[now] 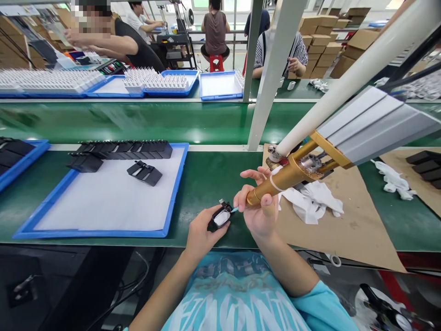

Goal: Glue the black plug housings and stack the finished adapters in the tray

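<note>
My left hand (202, 230) grips a small black plastic housing (215, 226) with a white inside and a metal connector at its top, just above the green bench. My right hand (260, 214) is wrapped around the lower end of a gold-coloured dispensing gun (272, 186), fixed to a grey rectangular body (375, 122). Its thin light-blue nozzle tip (234, 209) meets the edge of the housing; whether it touches the inside I cannot tell. To the left, a blue tray (177, 184) lined with white paper bears a row of black housings (127, 149) and a single one (144, 173) apart.
Crumpled white tissues (313, 202) lie on a brown cardboard sheet (365, 225) at right. A white slanted pole (330, 96) and a grey upright post (265, 87) rise ahead. Across a green conveyor belt (155, 122), several people work beside blue trays (220, 94) of white parts.
</note>
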`<action>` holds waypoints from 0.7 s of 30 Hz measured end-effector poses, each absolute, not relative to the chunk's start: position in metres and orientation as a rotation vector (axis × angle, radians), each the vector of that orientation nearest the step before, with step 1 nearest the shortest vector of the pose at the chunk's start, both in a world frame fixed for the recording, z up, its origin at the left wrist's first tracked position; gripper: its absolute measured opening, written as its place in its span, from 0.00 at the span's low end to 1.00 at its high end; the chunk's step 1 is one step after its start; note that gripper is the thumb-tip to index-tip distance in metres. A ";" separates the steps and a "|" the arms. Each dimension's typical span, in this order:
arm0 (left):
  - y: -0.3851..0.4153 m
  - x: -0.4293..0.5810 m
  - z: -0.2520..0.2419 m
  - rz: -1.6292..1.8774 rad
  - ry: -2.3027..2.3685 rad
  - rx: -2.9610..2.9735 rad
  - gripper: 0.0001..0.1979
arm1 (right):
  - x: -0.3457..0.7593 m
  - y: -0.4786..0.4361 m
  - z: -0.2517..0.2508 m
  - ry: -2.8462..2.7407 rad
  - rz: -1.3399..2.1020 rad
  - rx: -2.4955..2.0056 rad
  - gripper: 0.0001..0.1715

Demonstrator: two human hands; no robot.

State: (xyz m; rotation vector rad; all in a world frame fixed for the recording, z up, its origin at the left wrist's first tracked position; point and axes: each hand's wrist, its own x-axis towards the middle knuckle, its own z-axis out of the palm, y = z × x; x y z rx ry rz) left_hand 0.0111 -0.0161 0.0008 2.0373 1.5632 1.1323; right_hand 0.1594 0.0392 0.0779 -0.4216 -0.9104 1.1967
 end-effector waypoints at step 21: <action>0.027 0.007 0.020 1.189 1.487 1.973 0.18 | 0.205 0.073 0.063 -1.095 1.024 -0.643 0.22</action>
